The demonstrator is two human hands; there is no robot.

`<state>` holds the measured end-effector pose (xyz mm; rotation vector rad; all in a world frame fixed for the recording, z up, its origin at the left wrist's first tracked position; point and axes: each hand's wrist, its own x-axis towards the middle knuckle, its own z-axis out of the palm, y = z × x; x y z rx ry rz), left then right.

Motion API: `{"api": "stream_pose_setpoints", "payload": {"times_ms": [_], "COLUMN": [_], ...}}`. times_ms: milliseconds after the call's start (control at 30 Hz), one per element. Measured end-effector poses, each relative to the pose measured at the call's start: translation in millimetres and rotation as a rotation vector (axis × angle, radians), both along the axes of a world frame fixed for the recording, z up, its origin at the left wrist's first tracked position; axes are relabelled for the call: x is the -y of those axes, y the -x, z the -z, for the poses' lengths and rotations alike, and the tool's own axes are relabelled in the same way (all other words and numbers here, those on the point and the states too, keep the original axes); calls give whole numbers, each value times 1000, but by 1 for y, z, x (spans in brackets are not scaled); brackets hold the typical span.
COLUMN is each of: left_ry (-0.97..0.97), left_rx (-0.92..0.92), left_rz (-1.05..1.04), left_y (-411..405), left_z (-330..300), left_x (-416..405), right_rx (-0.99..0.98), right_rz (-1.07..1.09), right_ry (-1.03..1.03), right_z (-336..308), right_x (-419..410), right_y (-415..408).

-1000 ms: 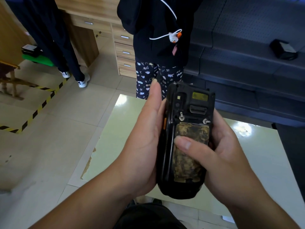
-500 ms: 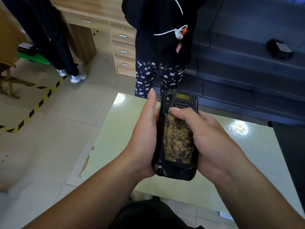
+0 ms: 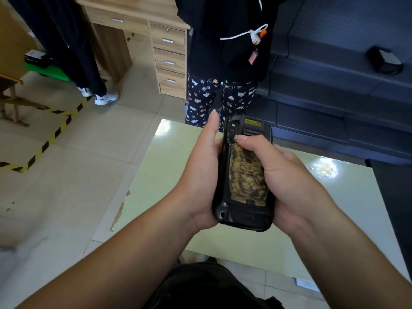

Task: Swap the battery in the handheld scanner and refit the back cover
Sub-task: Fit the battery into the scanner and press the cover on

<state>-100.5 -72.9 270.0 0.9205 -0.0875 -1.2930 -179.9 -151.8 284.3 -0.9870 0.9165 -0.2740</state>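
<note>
- Since a second ago, the right hand [image 3: 287, 175] has slid its thumb from the middle of the worn back cover [image 3: 248, 175] up to the cover's top edge, and the scanner [image 3: 244, 172] sits lower in view.
- Left hand [image 3: 200, 175] cradles the scanner's left side, fingers wrapped behind it and thumb pointing up; the right hand's fingers curl around the other side.
- Scanner is held back-up above the pale green table [image 3: 347, 219].
- Step in hand looks like opening the cover; next, the thumb likely must release a latch and lift the top edge.
- A person in patterned trousers [image 3: 223, 101] stands beyond.
</note>
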Motion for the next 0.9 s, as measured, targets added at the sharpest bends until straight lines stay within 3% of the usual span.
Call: {"api": "stream_pose_setpoints", "payload": {"times_ms": [400,767,900], "left_ry": [78,177,160], "left_rx": [103,135,164], "left_rz": [-72,-54,-62], "left_y": [4,3,4], "left_z": [15,18,18], "left_x": [-1,-4,-3], "right_rx": [31,139,165], "right_rz": [-115,-150,-133], "right_ry": [-28,61,190], "right_z": [2,3,7], "right_x": [6,5,3], "right_y": [9,14,16]}}
